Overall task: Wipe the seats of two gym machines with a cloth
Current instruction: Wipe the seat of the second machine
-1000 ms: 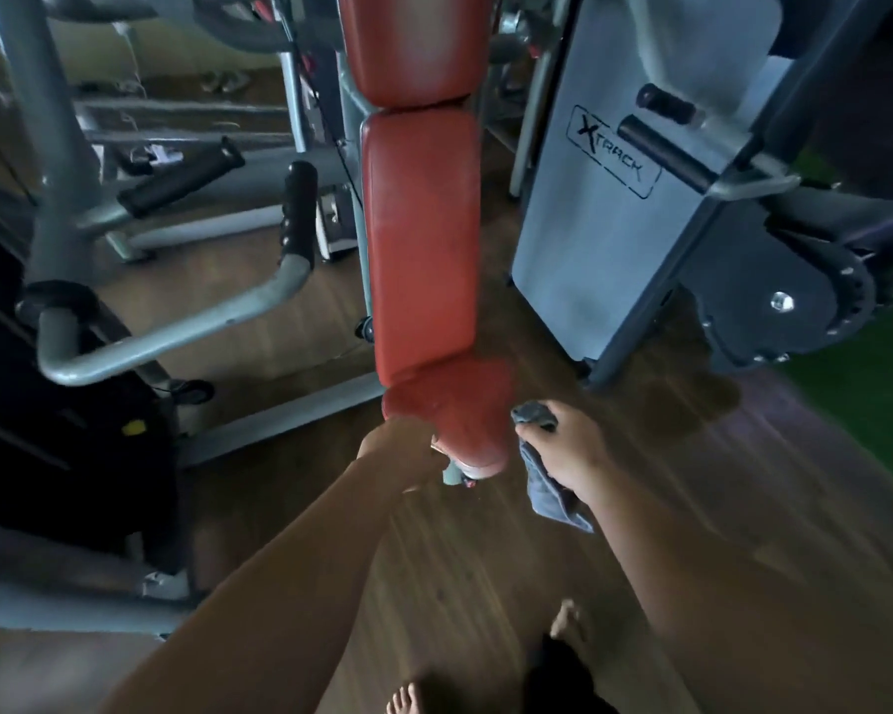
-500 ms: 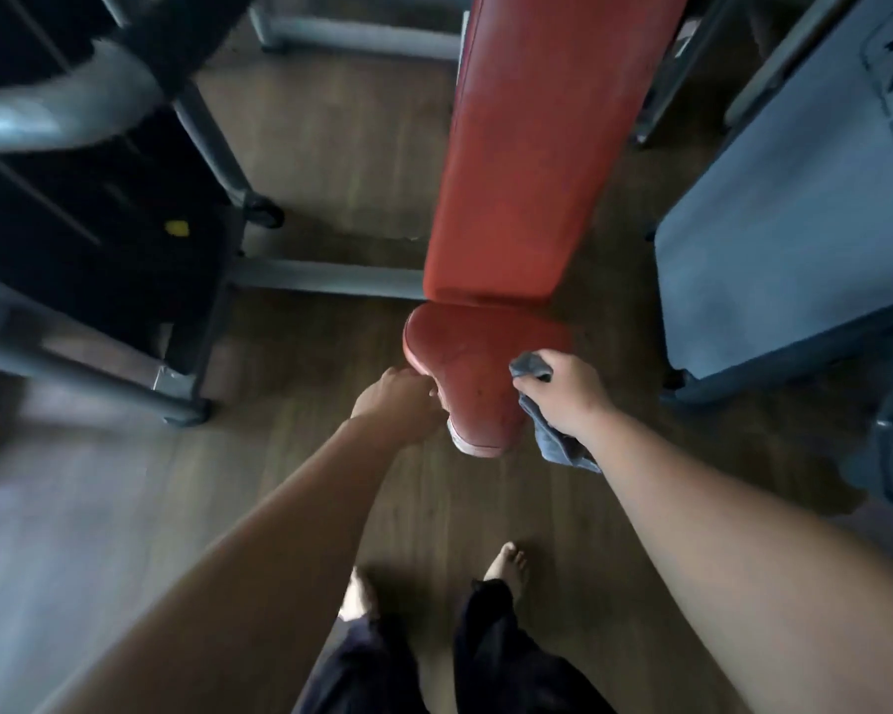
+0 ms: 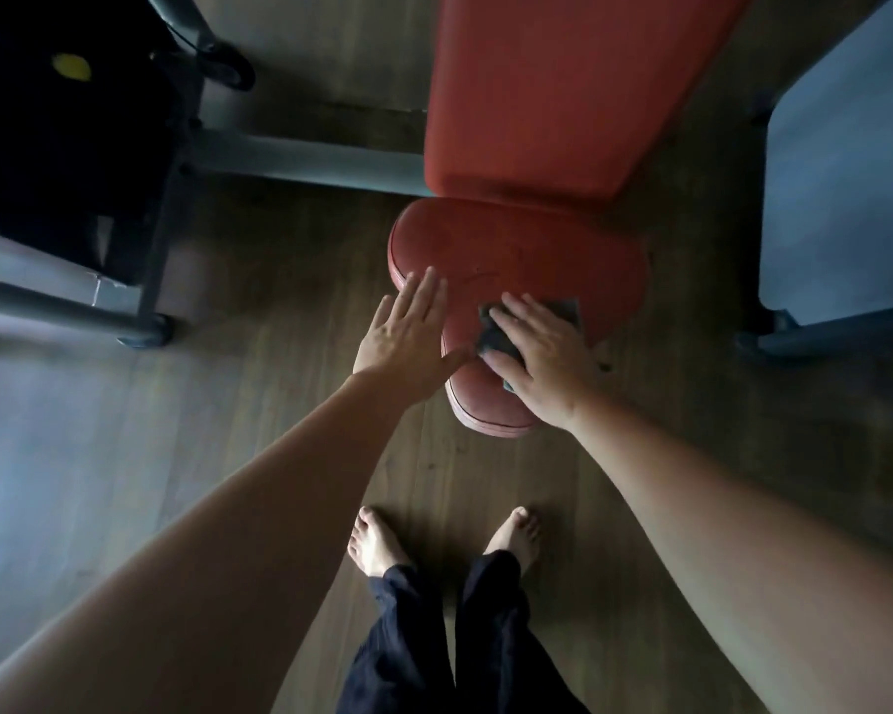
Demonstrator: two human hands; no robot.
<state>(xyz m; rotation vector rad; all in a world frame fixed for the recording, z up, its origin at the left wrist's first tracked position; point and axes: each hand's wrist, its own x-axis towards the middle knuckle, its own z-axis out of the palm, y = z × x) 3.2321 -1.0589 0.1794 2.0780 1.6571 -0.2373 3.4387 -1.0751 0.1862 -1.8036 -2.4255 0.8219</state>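
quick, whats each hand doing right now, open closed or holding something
Left hand: open, fingers spread flat on the left edge of the red seat, holding nothing.
Right hand: open, palm pressing the grey cloth flat on the seat.

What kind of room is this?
Most likely a gym: a red padded seat with a long red back pad, grey metal machine frames and a wooden floor.

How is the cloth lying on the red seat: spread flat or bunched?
Mostly flat. The grey cloth lies pressed onto the red seat under the right hand, its corner showing beyond the fingers.
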